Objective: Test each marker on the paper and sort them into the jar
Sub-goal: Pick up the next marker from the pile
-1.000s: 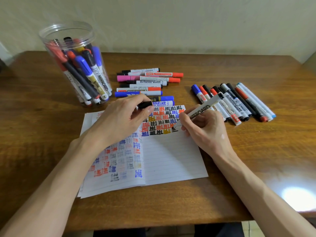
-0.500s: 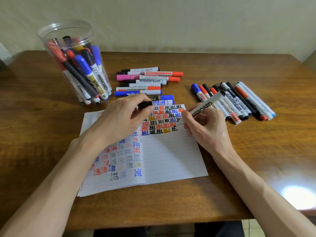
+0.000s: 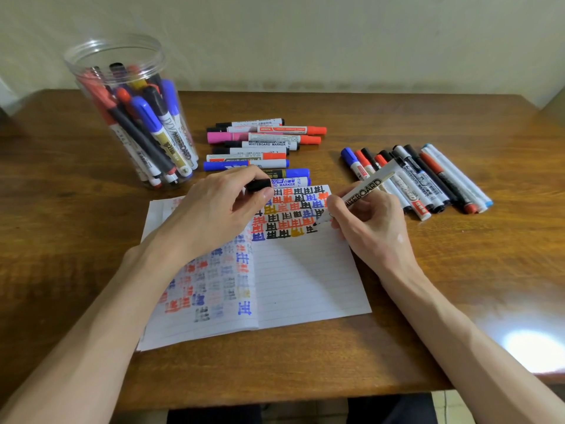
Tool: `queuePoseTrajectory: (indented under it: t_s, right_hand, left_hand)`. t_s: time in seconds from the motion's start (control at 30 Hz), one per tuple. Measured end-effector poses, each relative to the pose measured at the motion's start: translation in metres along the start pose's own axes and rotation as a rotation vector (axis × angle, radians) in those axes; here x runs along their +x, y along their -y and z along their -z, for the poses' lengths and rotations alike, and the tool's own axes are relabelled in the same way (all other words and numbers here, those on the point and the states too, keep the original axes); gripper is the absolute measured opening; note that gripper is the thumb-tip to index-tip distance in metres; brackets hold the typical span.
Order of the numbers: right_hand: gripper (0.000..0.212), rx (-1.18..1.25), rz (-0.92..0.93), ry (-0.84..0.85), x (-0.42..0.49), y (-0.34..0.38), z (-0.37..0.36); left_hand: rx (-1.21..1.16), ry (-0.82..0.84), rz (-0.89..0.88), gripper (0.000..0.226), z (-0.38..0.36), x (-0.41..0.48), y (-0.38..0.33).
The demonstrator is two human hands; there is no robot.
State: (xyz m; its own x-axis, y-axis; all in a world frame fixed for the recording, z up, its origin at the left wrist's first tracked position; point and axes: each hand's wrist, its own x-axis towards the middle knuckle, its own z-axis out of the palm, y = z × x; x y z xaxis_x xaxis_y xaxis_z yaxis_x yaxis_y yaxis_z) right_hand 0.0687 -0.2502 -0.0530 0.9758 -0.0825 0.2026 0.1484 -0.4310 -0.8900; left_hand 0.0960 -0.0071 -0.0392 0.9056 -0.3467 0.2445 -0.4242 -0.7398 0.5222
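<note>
- The white-barrelled whiteboard marker with black lettering (image 3: 363, 192) was uncapped and held in the right hand (image 3: 370, 228). Its long axis slanted from a dark tip, low and to the left, up and away to the right.
- The right fingers (image 3: 336, 206) were clenched round the barrel near the tip, in a writing grip.
- The tip met the lined white notebook paper (image 3: 305, 280) at the end of the lowest row of coloured test marks, where the last black mark looked unfinished.
- The short black cap (image 3: 259, 185) lay to the left of the tip, across the written rows. It was pinched by the left hand (image 3: 214, 215), which rested on the paper.
- Recapping would likely mean bringing the tip leftward to the cap's mouth, though which way that mouth faced could not be told.
- The tall clear plastic jar (image 3: 88, 59), already crowded with markers, stood at the far left, well apart from the marker and nearer the left hand.
- A row of capped markers (image 3: 260, 145) lay just beyond the paper, and a fanned second group of markers (image 3: 428, 179) lay on the wooden bench (image 3: 458, 270) just behind the right hand.
</note>
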Motion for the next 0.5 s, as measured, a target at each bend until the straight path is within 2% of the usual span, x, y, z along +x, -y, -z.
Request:
queuePoseTrajectory:
  t_s: [0.13, 0.3, 0.5]
  right_hand:
    - [0.019, -0.013, -0.002, 0.006, -0.0003, -0.001, 0.0001]
    - [0.019, -0.056, -0.004, 0.031, 0.0001, -0.0026, -0.0008]
    - [0.013, 0.129, -0.05, -0.023, 0.0002, -0.0006, 0.002]
  left_hand:
    - [-0.013, -0.074, -0.038, 0.024, 0.0009, 0.0005, -0.0017]
    - [-0.03, -0.098, -0.053, 0.03, 0.0005, 0.0005, -0.0012]
    - [-0.068, -0.125, -0.096, 0.032, 0.0038, 0.0016, -0.0034]
